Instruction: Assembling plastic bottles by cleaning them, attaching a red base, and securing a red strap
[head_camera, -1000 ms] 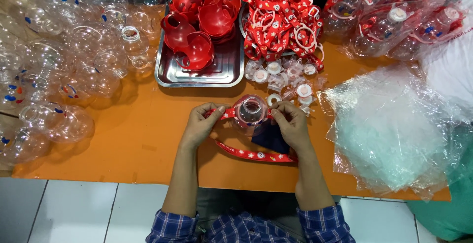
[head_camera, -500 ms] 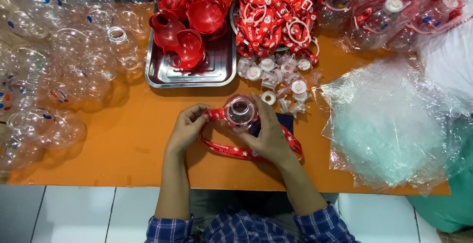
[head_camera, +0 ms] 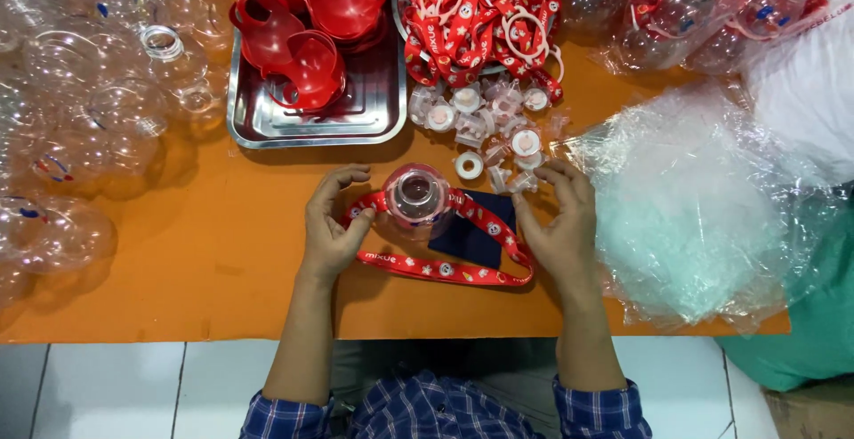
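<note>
Left grip (head_camera: 334,225) seemingly on red strap (head_camera: 445,270) beside clear bottle (head_camera: 416,199); right hand (head_camera: 556,217) loosely open.

I can't see the steel tray's (head_camera: 313,129) top; the frame cuts it. The red strap (head_camera: 445,270) hides behind the clear bottle (head_camera: 416,199).

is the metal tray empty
No, the metal tray holds several red plastic cup-shaped pieces piled toward its far left side, with only its near right part bare.
</note>
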